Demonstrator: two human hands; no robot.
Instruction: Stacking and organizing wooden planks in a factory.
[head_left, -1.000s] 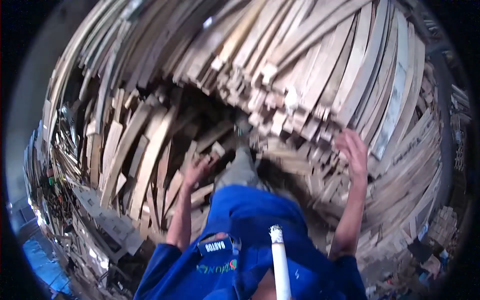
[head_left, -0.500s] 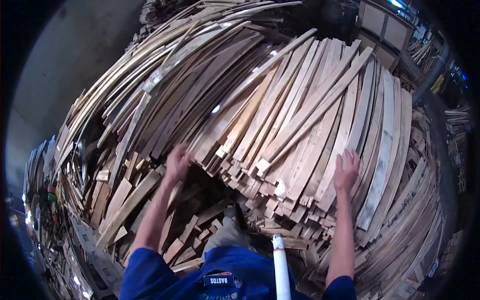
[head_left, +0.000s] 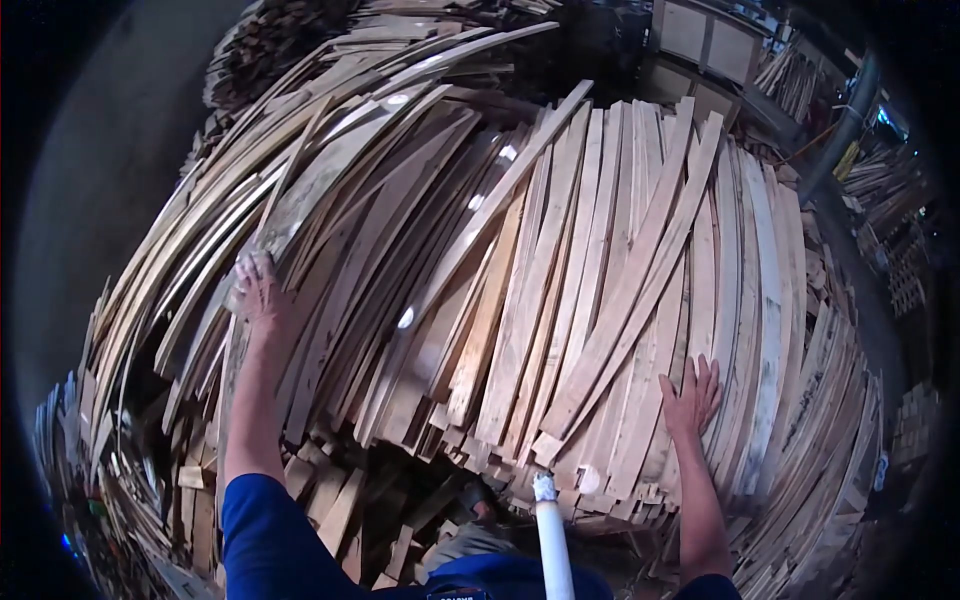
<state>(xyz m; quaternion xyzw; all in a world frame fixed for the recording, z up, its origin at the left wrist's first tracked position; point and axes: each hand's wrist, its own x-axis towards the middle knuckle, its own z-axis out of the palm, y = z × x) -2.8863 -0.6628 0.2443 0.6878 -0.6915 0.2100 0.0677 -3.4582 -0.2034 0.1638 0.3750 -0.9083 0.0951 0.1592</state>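
A broad pile of long wooden planks (head_left: 560, 300) spreads in front of me, their near ends stacked unevenly. My left hand (head_left: 260, 292) is reached out over the left part of the pile, its fingers stretched along a greyish weathered board (head_left: 300, 200). The palm's contact with that board is hidden. On the right, my right hand (head_left: 692, 398) lies with spread fingers on the pale planks, holding nothing. Between my hands, two planks (head_left: 640, 300) lie slantwise across the others.
Short offcuts (head_left: 335, 510) lie in a jumble below the near plank ends, by my foot (head_left: 480, 500). A lit cigarette (head_left: 555, 550) juts up from the lower edge. Wooden cabinets (head_left: 705, 40) and a grey pipe (head_left: 845, 130) stand at the far right. More stacked wood (head_left: 265, 60) is at the far left.
My left hand has moved left and farther out, from the near plank ends to the greyish board. My right hand stays on the right-hand planks, fingers now spread wider. The view has shifted.
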